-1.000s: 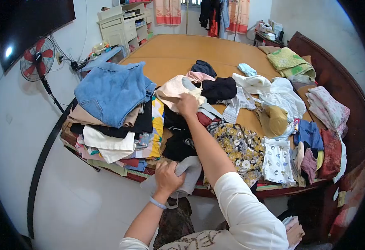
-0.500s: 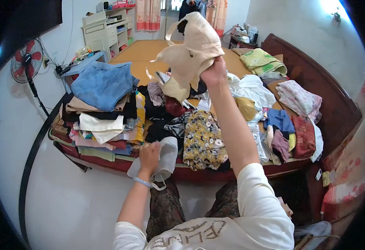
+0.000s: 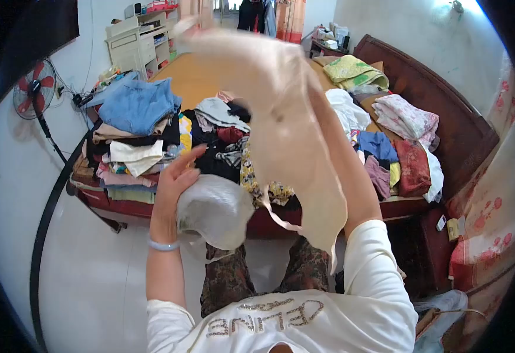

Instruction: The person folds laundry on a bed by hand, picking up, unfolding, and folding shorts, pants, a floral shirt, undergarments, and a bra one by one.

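Note:
A beige bra (image 3: 290, 135) hangs large and motion-blurred across the middle, close to the camera. My right forearm (image 3: 348, 170) goes up behind it; the cloth covers my right hand, which holds the bra up. At lower left, my left hand (image 3: 178, 173) has its thumb and fingers partly apart. Against its palm hangs a pale grey, slightly see-through bra-like piece (image 3: 216, 212), rounded like a cup. How the fingers grip it is partly hidden. Behind the beige bra, a yellow-and-black floral cloth (image 3: 249, 176) lies at the bed's front edge.
On the bed's left is a stack of folded clothes (image 3: 131, 159) topped by blue denim (image 3: 137, 109). A loose dark heap (image 3: 219, 150) lies mid-bed. Folded pieces, including a red cloth (image 3: 411, 167), lie right. A fan (image 3: 35, 88) stands left; a dark headboard (image 3: 434, 97) rises right.
The beige bra has swung down and nearer to the camera, now covering my right hand. My left hand has risen leftward and its fingers have loosened, with the pale grey piece still at it.

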{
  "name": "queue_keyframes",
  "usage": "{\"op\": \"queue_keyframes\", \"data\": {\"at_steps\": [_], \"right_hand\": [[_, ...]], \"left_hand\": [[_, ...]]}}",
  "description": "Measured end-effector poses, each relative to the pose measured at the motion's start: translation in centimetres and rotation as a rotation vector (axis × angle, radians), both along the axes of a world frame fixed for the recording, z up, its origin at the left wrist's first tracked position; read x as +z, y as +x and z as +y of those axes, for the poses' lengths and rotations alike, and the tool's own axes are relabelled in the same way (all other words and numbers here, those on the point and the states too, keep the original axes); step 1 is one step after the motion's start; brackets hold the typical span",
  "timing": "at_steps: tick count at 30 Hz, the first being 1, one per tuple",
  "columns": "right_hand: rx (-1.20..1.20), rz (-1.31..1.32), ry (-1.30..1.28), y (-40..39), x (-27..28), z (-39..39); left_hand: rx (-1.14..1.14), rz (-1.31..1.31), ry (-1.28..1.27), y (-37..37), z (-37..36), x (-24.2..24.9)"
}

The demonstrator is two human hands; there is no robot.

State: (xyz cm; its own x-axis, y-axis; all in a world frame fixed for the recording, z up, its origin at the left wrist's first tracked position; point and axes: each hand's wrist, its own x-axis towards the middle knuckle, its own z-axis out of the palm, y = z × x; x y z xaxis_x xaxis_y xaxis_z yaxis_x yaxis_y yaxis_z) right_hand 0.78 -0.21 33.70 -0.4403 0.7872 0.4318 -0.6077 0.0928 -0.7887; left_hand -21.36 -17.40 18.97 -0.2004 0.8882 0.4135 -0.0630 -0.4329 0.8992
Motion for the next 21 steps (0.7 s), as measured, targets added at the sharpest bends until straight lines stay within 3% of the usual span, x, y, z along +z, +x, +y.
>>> {"op": "queue_keyframes", "data": {"at_steps": [1,2,5,8,9,11,13,15,17,20,21], "right_hand": [[-0.017,-0.127,0.038,-0.9,-0.4,-1.8],[0.189,-0.198,0.244,-1.5,-1.8,-1.4],[0.236,-0.398,0.576,-2.9,-3.8,-3.7],[0.014,-0.563,0.815,-2.0,-6.9,-3.6],[-0.027,-0.606,0.778,-1.6,-8.5,-3.6],[0.151,-0.818,0.714,-0.3,-11.2,-3.9],[0.390,-0.582,0.269,-0.2,-15.0,-5.3],[0.458,-0.503,0.183,-0.9,-17.8,-6.5],[0.597,-0.363,0.060,-2.4,-20.5,-8.3],[0.794,-0.386,0.062,-3.5,-21.7,-11.1],[0.894,-0.388,-0.041,-3.7,-21.4,-12.1]], "left_hand": [[-0.063,0.073,0.007,0.3,-0.4,1.7],[-0.128,0.145,0.012,0.8,-0.6,2.4],[-0.052,-0.313,-0.211,6.0,-2.1,5.1],[0.074,-0.112,-0.287,4.5,-3.1,5.3],[0.007,-0.249,-0.242,2.3,-2.9,4.0],[-0.119,-0.525,-0.150,-2.4,-2.3,0.5],[-0.384,-0.613,-0.068,-0.1,-4.4,3.9],[-0.431,-0.729,-0.078,-0.8,-5.6,5.4],[-0.388,-0.709,0.082,-1.6,-5.2,4.0],[-0.279,-0.765,-0.062,-1.8,-5.4,3.6],[-0.243,-0.754,-0.090,-1.6,-5.6,3.6]]}}
